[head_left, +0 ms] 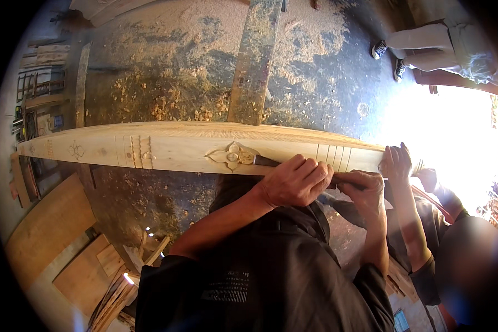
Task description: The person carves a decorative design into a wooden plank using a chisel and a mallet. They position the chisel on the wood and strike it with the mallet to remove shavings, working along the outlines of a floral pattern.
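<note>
A long pale wooden beam [177, 149] stretches across the view, with a carved flower-like motif [232, 156] near its middle. My left hand [297, 180] is closed around a carving chisel [266, 161], whose dark shaft points left toward the motif's right side. Behind it, my right hand [364, 187] is also closed, apparently on the rear end of the same chisel; its fingers hide most of that part. The cutting edge is too small to make out. Both hands are at the beam's near edge.
A co-worker's hand [395, 161] is at the beam's right end, close to my right hand. A plank [253, 66] runs away from the beam's far side. Wood shavings [188, 105] litter the floor. Boards [55, 221] lie at lower left. Another person's legs [423, 47] show at upper right.
</note>
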`<state>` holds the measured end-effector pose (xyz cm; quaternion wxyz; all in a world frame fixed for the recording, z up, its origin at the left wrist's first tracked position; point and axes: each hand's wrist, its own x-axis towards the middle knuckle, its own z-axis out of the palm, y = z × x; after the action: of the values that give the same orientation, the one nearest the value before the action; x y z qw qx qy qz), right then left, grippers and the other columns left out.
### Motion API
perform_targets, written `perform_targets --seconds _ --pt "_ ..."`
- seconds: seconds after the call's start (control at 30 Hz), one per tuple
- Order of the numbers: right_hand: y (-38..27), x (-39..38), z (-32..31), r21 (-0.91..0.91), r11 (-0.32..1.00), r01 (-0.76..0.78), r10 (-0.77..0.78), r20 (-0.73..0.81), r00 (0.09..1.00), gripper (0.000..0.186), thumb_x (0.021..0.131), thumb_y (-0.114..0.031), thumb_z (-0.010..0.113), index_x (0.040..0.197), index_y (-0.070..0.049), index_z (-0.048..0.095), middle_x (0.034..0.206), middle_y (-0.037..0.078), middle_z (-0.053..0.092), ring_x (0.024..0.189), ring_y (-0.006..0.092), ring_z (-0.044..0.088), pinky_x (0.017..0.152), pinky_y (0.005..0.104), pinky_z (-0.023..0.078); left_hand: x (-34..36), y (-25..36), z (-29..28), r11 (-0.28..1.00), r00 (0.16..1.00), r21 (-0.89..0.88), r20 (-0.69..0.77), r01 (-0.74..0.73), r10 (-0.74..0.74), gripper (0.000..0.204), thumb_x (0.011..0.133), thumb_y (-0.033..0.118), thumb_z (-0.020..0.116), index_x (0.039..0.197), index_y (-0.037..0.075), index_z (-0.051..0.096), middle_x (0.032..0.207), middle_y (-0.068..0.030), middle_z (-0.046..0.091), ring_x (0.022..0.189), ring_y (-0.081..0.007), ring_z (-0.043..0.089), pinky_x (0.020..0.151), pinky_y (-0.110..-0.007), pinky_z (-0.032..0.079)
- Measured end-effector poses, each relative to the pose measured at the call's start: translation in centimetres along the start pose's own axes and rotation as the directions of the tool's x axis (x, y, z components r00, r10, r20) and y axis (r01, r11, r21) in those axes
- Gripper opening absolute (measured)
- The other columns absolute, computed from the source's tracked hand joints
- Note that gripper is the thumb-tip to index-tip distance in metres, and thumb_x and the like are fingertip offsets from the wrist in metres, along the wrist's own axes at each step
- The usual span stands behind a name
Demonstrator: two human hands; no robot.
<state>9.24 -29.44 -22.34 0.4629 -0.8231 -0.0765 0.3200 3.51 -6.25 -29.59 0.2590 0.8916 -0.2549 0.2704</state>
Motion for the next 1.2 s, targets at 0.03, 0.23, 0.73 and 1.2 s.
perform_targets --seconds 0.03,0.23,0.73,1.2 --pt "-0.5 0.2 -0.2 -0.044 0.999 0.003 -0.003 0.005 1.0 0.023 0.09 0.008 0.077 0.112 0.004 0.085 0.1 0.014 0.085 0.09 0.016 0.081 0.085 0.0313 0.065 -0.1 0.1 0.1 1.0 1.0 -0.009 -0.005 0.011 -0.011 0.026 0.089 0.016 0.074 0.111 0.002 0.078 0.099 -0.0039 0.065 0.081 -0.0167 0.062 0.072 -0.031 0.052" --pt "-1.3 0.5 -0.1 -0.021 1.0 -0.021 0.021 -0.003 1.0 0.024 0.089 0.004 0.079 0.112 0.004 0.085 0.098 0.013 0.085 0.09 0.0156 0.08 0.084 0.0318 0.064 0.0 0.0 0.3 0.998 0.999 -0.045 -0.013 0.048 -0.048 0.025 0.086 0.015 0.076 0.108 0.001 0.077 0.098 -0.0044 0.065 0.081 -0.0172 0.062 0.071 -0.032 0.051" --pt "0.6 1.9 0.0 0.109 0.993 -0.032 0.027 0.047 0.999 0.022 0.089 0.006 0.079 0.11 0.006 0.084 0.099 0.013 0.085 0.092 0.0154 0.079 0.087 0.0317 0.064 0.4 0.3 0.5 0.992 0.992 -0.042 0.009 0.122 -0.122 0.024 0.081 0.015 0.079 0.1 0.002 0.076 0.093 -0.0035 0.064 0.082 -0.0189 0.064 0.071 -0.034 0.051" --pt "0.2 2.0 0.3 0.113 0.993 -0.029 0.023 0.055 0.998 0.016 0.091 0.006 0.079 0.107 0.006 0.083 0.1 0.011 0.085 0.095 0.0136 0.078 0.088 0.0319 0.064 0.6 0.3 0.2 0.99 0.991 -0.052 0.025 0.133 -0.132 0.02 0.082 0.013 0.075 0.098 0.001 0.076 0.092 -0.0049 0.064 0.083 -0.021 0.063 0.073 -0.036 0.052"
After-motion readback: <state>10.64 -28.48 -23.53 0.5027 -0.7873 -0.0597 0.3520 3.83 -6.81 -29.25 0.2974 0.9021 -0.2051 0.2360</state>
